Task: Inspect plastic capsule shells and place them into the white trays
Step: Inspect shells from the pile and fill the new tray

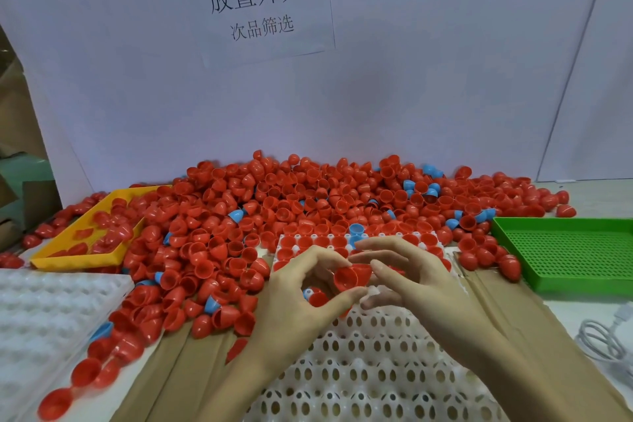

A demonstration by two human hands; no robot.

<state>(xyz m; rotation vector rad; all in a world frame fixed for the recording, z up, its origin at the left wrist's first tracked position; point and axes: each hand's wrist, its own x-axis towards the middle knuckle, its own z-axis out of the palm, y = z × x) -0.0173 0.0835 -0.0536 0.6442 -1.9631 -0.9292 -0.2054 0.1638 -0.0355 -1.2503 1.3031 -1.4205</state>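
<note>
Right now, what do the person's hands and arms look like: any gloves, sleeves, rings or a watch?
Both are bare. The left hand and right hand wear no gloves, and no rings show on the fingers in view. The forearms, seen down to the bottom edge of the picture, carry no sleeves, watch or wristband. Nails look short and unpainted.

**Bench surroundings, off-task items**

Yellow tray (44,258) sitting far left, tilted. Green perforated tray (565,250) lying at right edge. White paper sign (253,3) with printed characters hanging on the pale back wall (445,61). Brown cardboard sheets (191,370) lying flat over the tabletop. White coiled cable (606,342) resting at lower right. Cardboard boxes (13,133) standing at far left, partly cut off.
</note>
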